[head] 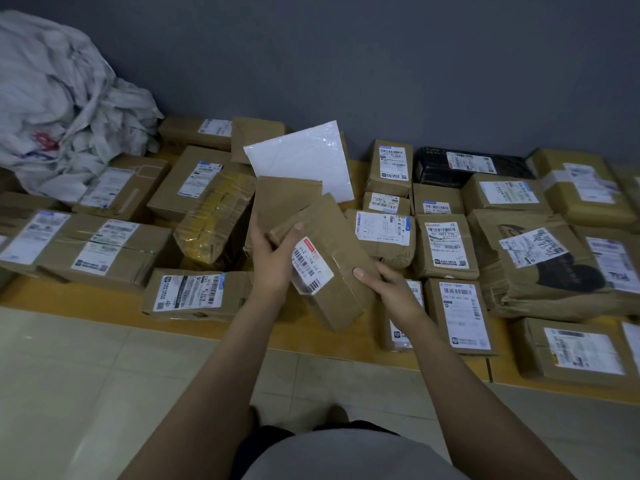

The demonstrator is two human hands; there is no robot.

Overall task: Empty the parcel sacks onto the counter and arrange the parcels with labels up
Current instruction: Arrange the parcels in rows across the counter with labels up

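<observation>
**Free room and obstructions on the counter (104,303).** We find bare wood along the near edge at left. A smaller bare patch lies at near centre, below the held parcel (332,271), which the left hand (273,254) and right hand (384,285) grip above it. To the right, the parcel rows (446,247) lie edge to edge, back toward the wall (381,64). At far left the sacks (59,109) heap high. At far centre a white mailer (304,157) stands tilted over loose parcels (284,199).
</observation>
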